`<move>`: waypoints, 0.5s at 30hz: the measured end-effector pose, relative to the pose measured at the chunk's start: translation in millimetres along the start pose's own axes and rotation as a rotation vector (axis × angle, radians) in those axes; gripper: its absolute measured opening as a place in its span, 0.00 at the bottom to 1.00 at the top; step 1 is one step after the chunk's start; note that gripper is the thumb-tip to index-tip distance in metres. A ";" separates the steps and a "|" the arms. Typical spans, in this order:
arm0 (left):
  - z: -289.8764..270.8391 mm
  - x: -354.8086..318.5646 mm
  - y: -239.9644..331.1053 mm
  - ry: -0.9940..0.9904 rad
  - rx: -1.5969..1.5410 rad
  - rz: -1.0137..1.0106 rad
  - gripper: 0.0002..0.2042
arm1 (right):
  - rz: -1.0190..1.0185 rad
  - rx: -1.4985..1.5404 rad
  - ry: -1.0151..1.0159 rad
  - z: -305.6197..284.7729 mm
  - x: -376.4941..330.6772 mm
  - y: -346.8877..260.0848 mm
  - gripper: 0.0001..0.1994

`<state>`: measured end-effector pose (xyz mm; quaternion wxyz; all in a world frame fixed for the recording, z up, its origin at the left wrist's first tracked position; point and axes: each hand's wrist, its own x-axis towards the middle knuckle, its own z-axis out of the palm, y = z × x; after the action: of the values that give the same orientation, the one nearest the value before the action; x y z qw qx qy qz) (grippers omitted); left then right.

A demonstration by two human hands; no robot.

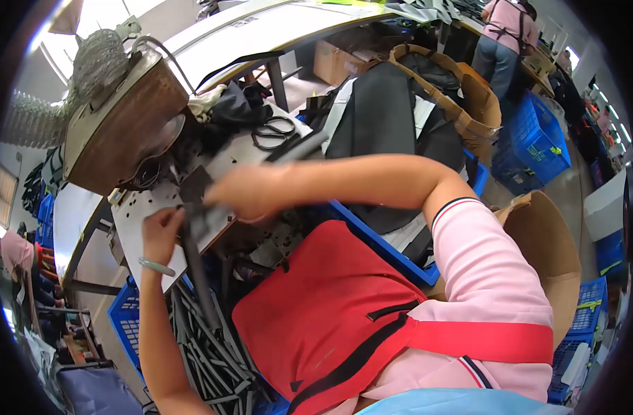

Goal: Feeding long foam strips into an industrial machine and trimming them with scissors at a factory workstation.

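Streaming in as daylight from the window [100,15] at upper left, bleaching to white there. Glaring off the long table [226,45], shining thinly from the ceiling lights [624,131] at far right. Lying bright across the red apron [323,290], sinking into shadow beneath the metal hood [126,121]. Blurring heavily at the right hand [248,191]. Bowing straight edges outward, blackening toward the corners.

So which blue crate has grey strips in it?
The lower-left crate, beside the left forearm: it's the only one showing a heap of grey strips. The blue crate just beyond the red apron holds wide black pieces.
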<state>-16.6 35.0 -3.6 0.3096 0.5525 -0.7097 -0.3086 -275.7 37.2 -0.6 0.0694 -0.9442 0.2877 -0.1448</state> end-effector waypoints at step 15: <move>17.4 -78.4 -11.8 -0.491 -0.311 -0.357 0.12 | 0.066 0.027 -0.067 -1.5 -27.6 -6.4 0.17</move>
<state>-7.7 110.8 -31.3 0.1511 0.5235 -0.5997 -0.5861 -294.7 57.9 -4.2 0.0964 -0.9374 0.3144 -0.1147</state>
